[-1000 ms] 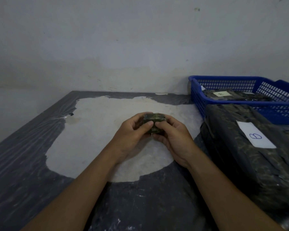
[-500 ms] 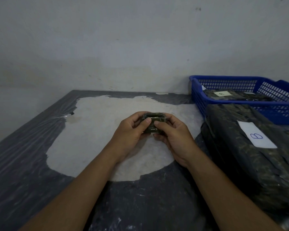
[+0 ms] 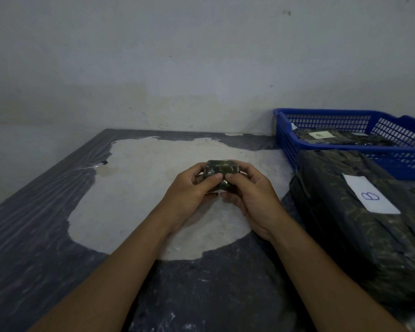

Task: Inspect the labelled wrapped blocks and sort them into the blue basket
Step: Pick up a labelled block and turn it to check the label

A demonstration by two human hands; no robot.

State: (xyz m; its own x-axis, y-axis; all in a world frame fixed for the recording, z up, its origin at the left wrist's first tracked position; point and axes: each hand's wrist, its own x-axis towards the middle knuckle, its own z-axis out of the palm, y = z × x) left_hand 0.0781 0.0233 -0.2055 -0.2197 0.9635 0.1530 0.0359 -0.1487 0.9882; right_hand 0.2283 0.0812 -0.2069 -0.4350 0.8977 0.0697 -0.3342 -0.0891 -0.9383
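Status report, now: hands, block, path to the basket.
Left hand and right hand both grip small wrapped block above table. Blue basket far right, one labelled block inside. Large wrapped bundle lies before the basket.

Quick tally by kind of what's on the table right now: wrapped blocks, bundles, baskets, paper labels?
Small dark wrapped block, in the grip of left hand and right hand: 1
Large dark wrapped bundles: 2 (one on the table, one in the basket)
Blue plastic mesh basket: 1
White paper labels: 2 ()
Total: 6
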